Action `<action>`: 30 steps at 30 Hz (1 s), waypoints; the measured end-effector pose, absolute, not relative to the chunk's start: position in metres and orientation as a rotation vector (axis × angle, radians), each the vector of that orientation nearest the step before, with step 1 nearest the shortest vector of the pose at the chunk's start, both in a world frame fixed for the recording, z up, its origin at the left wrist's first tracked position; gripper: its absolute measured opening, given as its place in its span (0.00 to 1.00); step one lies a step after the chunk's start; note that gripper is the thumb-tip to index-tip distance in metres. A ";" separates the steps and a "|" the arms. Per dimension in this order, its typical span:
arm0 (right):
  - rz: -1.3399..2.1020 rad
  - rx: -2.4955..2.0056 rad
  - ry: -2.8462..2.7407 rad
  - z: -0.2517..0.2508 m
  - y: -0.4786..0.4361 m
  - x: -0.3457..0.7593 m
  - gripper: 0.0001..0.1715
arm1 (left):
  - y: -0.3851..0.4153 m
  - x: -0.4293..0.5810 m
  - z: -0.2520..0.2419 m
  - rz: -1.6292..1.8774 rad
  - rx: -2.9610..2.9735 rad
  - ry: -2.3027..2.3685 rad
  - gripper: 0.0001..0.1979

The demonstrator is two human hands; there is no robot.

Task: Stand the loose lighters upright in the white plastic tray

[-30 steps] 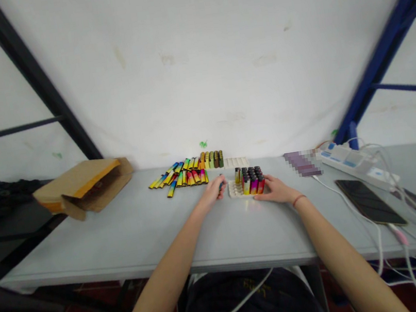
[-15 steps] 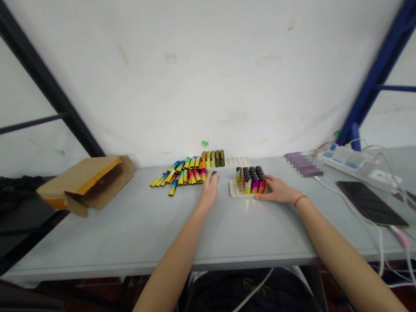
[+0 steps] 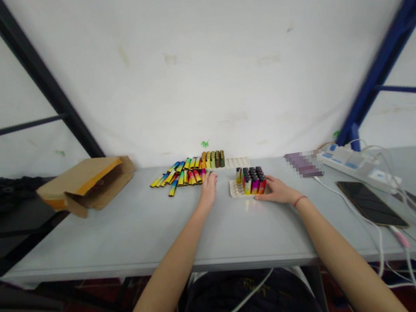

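Head view — left hand (image 3: 209,189) curled by loose lighters (image 3: 185,177), hold unclear; right hand (image 3: 278,191) open against the tray (image 3: 235,189).

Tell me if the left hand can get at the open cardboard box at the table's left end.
Probably yes. The left hand sits over the grey table, and bare tabletop runs from it to the open cardboard box. The loose colourful sticks lie just behind that path, so nothing seems to block it.
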State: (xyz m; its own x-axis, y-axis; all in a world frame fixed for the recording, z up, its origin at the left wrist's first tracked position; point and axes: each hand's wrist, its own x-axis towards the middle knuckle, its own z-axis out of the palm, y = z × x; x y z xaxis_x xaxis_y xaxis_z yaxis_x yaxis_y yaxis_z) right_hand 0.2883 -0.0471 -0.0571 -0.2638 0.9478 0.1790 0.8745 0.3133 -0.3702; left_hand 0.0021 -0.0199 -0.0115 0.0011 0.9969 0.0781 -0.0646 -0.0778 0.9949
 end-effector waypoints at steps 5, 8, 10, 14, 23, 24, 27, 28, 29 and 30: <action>0.267 -1.628 -2.223 -0.056 -0.049 0.286 0.43 | -0.018 0.006 -0.028 1.262 1.353 1.141 0.11; 0.279 -1.620 -2.211 -0.054 -0.050 0.285 0.42 | -0.018 0.008 -0.032 1.294 1.588 1.110 0.11; 0.290 -1.624 -2.208 -0.053 -0.051 0.284 0.41 | -0.019 0.009 -0.031 1.382 1.809 1.076 0.10; 0.294 -1.646 -2.200 -0.052 -0.052 0.284 0.41 | -0.024 0.010 -0.026 1.517 2.097 1.092 0.12; 0.254 -1.630 -2.226 -0.053 -0.051 0.284 0.40 | -0.020 0.021 -0.032 1.367 2.117 0.946 0.14; 0.255 -1.625 -2.223 -0.053 -0.051 0.284 0.40 | -0.018 0.022 -0.034 1.361 2.109 0.946 0.13; 0.256 -1.611 -2.212 -0.054 -0.050 0.284 0.40 | -0.015 0.024 -0.038 1.334 2.110 0.942 0.12; 0.257 -1.610 -2.210 -0.054 -0.050 0.284 0.40 | -0.014 0.024 -0.039 1.320 2.114 0.939 0.12; 0.260 -1.611 -2.210 -0.054 -0.050 0.285 0.39 | -0.013 0.024 -0.040 1.302 2.118 0.936 0.12; 0.263 -1.614 -2.210 -0.055 -0.050 0.285 0.40 | -0.012 0.024 -0.041 1.283 2.120 0.935 0.12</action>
